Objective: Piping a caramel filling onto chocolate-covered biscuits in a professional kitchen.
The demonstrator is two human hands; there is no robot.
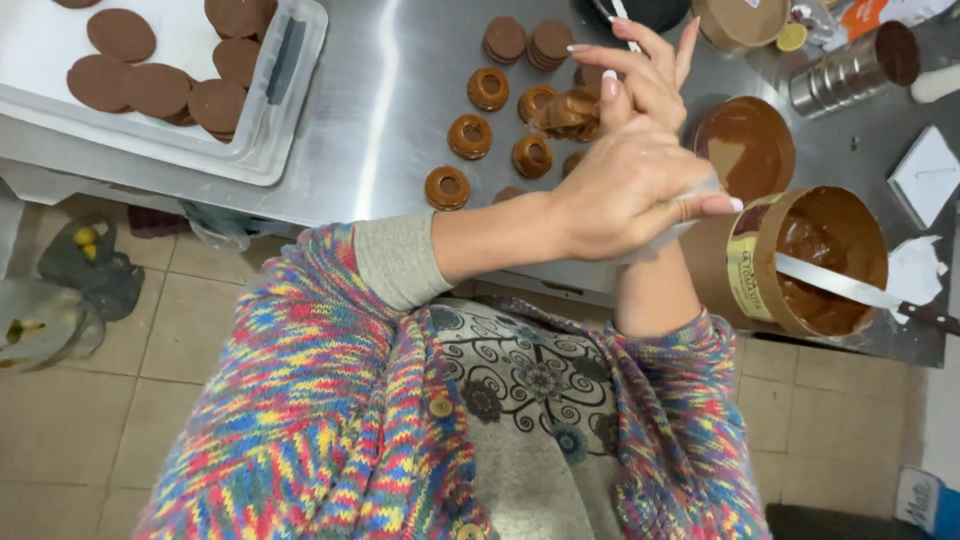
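While the left hand (pixel 625 190) crosses in front of the body, its fingers closed around a clear piping bag (pixel 690 215), the right hand (pixel 635 70) rises behind it, fingers spread, pinching a filled cookie (pixel 572 110) just left of the tilted caramel tub (pixel 800 262) on the steel table (pixel 380 110).

Steel table (pixel 400 90): white tray (pixel 290 100), filled cookie rounds (pixel 470 136) (caramel-topped), open tub (pixel 800 260), steel cup (pixel 840 72).

Clear piping bag (pixel 690 215) squeezed in fist, caramel-topped brown cookie (pixel 572 110) pinched upright above the steel counter.
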